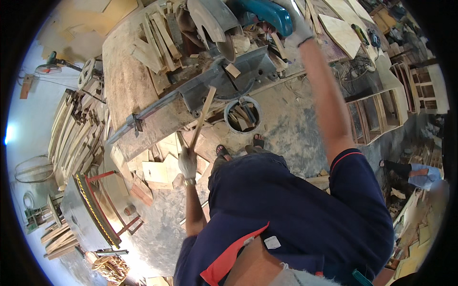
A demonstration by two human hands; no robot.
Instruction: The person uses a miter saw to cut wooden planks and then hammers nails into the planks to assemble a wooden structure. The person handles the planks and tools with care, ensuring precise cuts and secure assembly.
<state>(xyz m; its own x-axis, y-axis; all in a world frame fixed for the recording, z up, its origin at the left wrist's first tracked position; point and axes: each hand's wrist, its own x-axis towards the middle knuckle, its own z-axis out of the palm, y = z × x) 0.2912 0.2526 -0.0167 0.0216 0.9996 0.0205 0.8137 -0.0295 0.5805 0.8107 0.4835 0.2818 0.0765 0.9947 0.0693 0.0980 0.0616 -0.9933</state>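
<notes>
My left hand (187, 163), in a pale work glove, grips the lower end of a narrow wooden strip (204, 117). The strip slants upward, its far end close to the front of the grey saw base (195, 97). My right hand (299, 29), also gloved, is closed on the teal handle (272, 15) of a mitre saw; the fingers are partly hidden behind it. The grey blade guard (212, 21) and part of the blade (227, 51) are raised above the base. A small wood offcut (233, 70) lies on the base near the blade slot.
A bucket (226, 119) holding wood scraps stands below the saw's front. Wooden strips (162, 38) are piled left of the saw on the bench (126, 71). Flat boards (160, 171) lie on the floor by my left hand. Wooden frames (377, 117) stand right; another person (424, 176) is beyond.
</notes>
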